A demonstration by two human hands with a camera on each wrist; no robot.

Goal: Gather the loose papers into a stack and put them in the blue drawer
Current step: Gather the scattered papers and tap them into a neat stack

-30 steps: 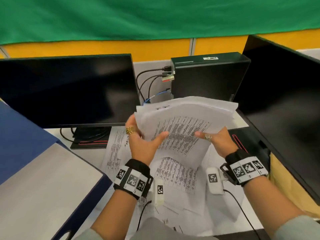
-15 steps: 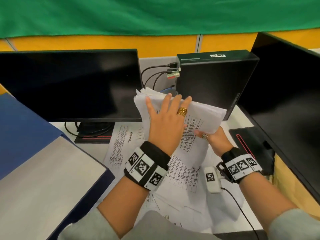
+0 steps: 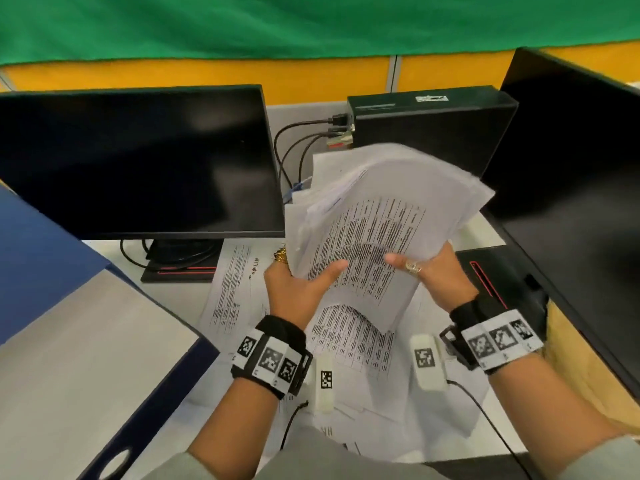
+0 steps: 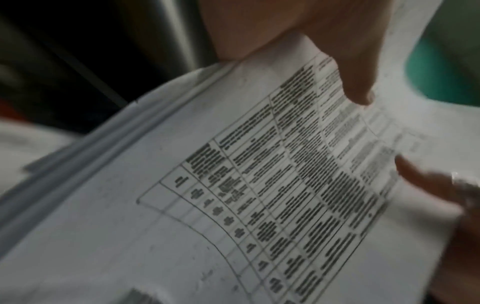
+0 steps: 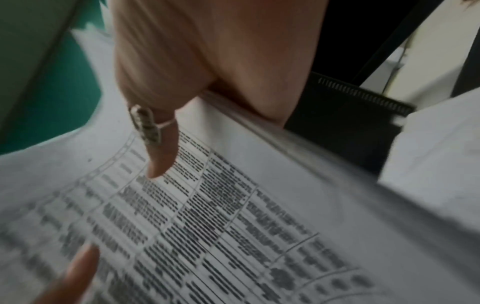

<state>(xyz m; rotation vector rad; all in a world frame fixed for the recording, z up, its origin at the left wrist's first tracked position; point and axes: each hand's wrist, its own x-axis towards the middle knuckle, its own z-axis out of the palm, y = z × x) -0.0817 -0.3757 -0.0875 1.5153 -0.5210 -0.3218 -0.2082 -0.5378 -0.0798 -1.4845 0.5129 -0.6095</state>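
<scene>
A thick stack of printed papers is held up above the desk, its top sheet a table of text. My left hand grips the stack's lower left edge, thumb on the front sheet and fingers behind. My right hand grips the lower right edge the same way. The left wrist view shows the papers under my left thumb. In the right wrist view my ringed right thumb presses the sheet. More loose papers lie on the desk below. The blue drawer stands open at the left.
A black monitor stands behind on the left and a second monitor at the right. A black computer box with cables sits behind the stack. A green curtain hangs at the back.
My left hand has come off the top of the stack, where it lay flat, and now grips the left edge. The stack has tilted up toward me.
</scene>
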